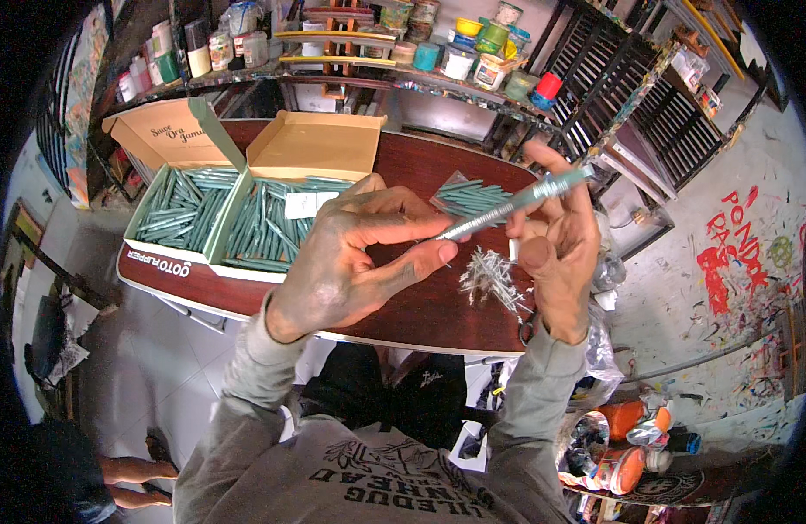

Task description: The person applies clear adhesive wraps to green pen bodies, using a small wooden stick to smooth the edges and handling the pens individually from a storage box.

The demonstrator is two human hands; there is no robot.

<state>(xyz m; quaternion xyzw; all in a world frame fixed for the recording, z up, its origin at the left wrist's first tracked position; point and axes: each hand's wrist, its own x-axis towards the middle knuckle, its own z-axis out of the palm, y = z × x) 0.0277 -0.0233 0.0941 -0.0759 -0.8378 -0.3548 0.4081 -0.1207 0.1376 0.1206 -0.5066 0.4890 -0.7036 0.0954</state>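
Note:
A slim teal pen-like stick (508, 208) with pale print slants up to the right in front of my chest. Its lower end is pinched between the thumb and fingers of my left hand (337, 249). Behind its upper end is my right hand (560, 244), fingers spread and thumb clear of the stick; whether a fingertip touches it I cannot tell. Below the hands, a heap of thin whitish strips (493, 281) lies on the dark red table (385, 310). Beyond them is a clear plastic bag with several similar teal sticks (473, 196).
Two lidded cardboard boxes, a left one (218, 229) and a right one (316, 144), stand open at the table's left, full of teal sticks. A small white card (307, 204) rests on the right one. Paint pots (458, 61) line the shelf behind. Another person's legs (141, 472) show lower left.

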